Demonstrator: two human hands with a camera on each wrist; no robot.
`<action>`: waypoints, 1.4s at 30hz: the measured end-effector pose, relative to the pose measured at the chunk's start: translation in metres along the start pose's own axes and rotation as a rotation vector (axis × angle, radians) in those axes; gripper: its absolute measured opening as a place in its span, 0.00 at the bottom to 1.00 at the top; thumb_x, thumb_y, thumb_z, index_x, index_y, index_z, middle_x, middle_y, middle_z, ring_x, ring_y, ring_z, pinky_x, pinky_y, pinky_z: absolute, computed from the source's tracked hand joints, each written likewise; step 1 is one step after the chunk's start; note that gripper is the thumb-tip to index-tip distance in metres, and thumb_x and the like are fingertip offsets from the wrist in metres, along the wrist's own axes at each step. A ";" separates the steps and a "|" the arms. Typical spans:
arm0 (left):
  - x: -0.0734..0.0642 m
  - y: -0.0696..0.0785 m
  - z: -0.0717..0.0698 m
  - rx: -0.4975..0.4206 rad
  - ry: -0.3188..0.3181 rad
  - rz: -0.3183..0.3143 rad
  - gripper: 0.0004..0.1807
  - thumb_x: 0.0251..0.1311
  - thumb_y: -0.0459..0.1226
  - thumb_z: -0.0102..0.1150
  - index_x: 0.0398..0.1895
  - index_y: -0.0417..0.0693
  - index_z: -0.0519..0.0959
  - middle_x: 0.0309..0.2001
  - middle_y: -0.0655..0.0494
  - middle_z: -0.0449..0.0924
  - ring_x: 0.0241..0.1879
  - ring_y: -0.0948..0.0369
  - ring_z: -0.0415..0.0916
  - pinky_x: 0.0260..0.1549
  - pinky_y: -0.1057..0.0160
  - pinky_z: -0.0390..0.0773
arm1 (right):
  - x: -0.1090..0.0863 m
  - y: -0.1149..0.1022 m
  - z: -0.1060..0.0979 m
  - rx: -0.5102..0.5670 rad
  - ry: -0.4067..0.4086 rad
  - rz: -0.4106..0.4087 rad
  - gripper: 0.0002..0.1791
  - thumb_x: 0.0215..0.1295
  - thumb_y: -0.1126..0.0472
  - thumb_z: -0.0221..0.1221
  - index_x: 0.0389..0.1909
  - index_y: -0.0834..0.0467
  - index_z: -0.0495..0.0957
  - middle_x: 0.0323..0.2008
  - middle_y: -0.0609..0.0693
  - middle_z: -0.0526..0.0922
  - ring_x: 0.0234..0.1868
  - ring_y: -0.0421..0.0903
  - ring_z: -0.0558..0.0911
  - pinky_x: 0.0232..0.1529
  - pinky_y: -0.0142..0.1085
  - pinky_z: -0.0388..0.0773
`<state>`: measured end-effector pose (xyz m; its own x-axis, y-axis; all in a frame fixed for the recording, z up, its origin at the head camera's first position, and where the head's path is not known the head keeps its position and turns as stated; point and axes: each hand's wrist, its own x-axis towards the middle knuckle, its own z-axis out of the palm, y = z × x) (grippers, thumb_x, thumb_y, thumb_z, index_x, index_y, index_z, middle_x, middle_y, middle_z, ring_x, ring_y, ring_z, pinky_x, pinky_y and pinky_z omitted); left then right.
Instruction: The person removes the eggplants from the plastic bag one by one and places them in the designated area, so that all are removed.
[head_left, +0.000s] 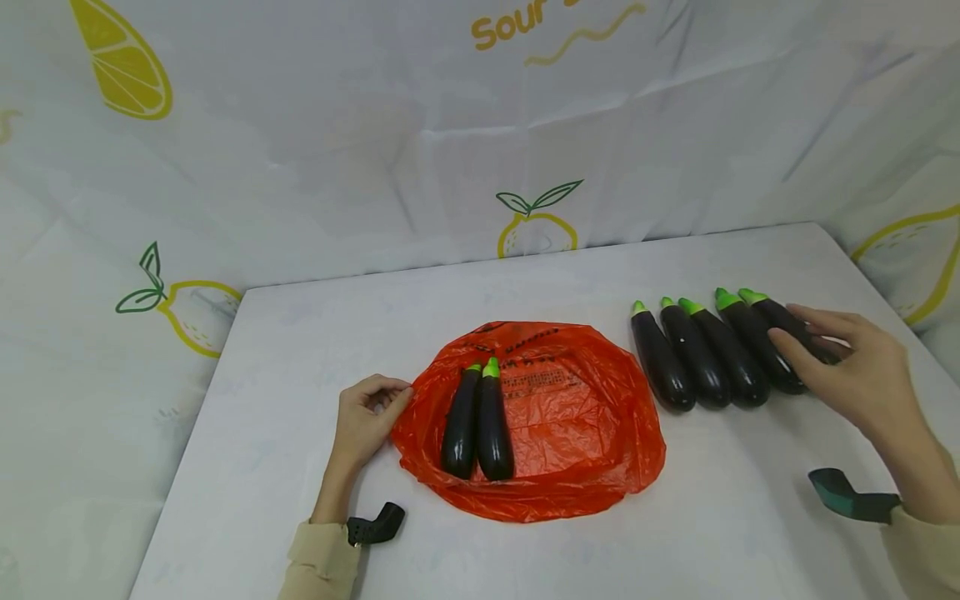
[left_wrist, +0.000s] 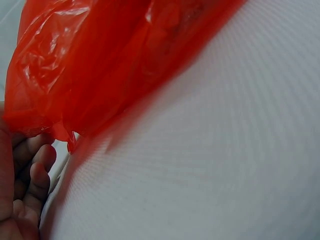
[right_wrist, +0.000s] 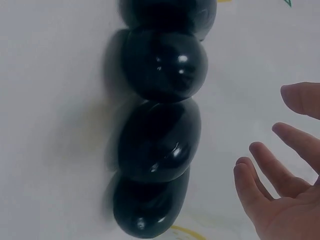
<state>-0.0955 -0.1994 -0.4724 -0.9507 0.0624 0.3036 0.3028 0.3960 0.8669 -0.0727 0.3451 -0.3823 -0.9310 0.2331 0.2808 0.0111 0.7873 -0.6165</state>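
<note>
A red plastic bag (head_left: pixel 555 492) lies spread on the white table, with two dark eggplants (head_left: pixel 495 425) side by side on its left part. My left hand (head_left: pixel 367 417) pinches the bag's left edge between thumb and fingers; in the left wrist view the red film (left_wrist: pixel 110 65) rises from those fingers (left_wrist: pixel 37 180). To the right of the bag, several more eggplants (head_left: pixel 697 358) lie in a row, green stem ends pointing away. My right hand (head_left: pixel 862 367) hovers around the rightmost eggplant (head_left: pixel 783 317), its fingers spread. The right wrist view shows the hand apart from the eggplants' rounded ends (right_wrist: pixel 160 140).
The white table (head_left: pixel 300 350) ends at a back edge against a white cloth (head_left: pixel 337 167) printed with lemons. Dark wrist-camera mounts (head_left: pixel 378 525) sit on both wrists, near the tabletop. The rightmost eggplants lie close to the table's right side.
</note>
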 end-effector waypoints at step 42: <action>-0.001 0.001 -0.001 -0.023 0.008 0.009 0.04 0.60 0.29 0.68 0.36 0.45 0.89 0.28 0.49 0.84 0.28 0.67 0.72 0.29 0.74 0.74 | -0.024 -0.086 0.046 0.247 -0.121 -0.243 0.29 0.52 0.73 0.73 0.59 0.67 0.80 0.53 0.67 0.82 0.50 0.14 0.69 0.50 0.07 0.65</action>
<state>-0.0941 -0.1999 -0.4717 -0.9476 0.0586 0.3141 0.3125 0.3746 0.8729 -0.0680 0.2459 -0.3699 -0.9322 -0.0244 0.3611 -0.2903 0.6462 -0.7058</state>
